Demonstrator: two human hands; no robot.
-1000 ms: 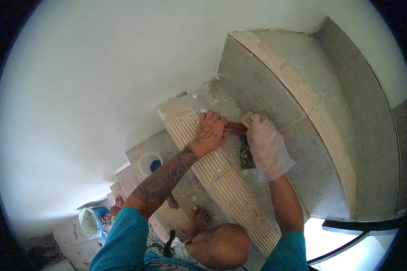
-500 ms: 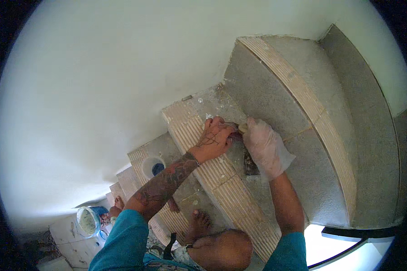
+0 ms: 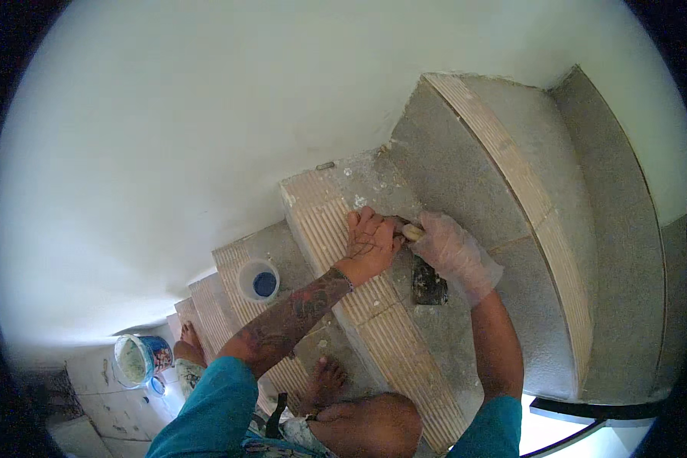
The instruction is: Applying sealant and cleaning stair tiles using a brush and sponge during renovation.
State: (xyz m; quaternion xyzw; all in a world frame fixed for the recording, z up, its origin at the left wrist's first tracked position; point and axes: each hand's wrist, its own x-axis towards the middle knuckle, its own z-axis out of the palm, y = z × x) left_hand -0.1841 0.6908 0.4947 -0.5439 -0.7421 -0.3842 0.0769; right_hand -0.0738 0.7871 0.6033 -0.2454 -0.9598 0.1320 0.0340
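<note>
A tool with a pale, rounded handle (image 3: 412,232) is gripped in my right hand (image 3: 452,252), which wears a clear plastic glove. Its far end runs toward my left hand (image 3: 371,246), and that hand's curled fingers meet it. Whatever lies under the left fingers is hidden, so the kind of tool does not show. Both hands are close together above a grey stair tread (image 3: 374,183) with a ribbed beige edge. Below the gloved hand, a dark rectangular piece (image 3: 430,284) with pale specks lies on the tread.
A white cup (image 3: 258,280) with something dark blue inside stands on the step below, left of my forearm. Further down are a bucket (image 3: 136,360) and a small blue-rimmed container (image 3: 156,386). A pale wall (image 3: 168,153) borders the stairs; higher steps (image 3: 466,168) curve up right.
The view has shifted a little, and both hands appear slightly lower and further right, still together on the tool. More of the dark piece and the white cup now shows.
</note>
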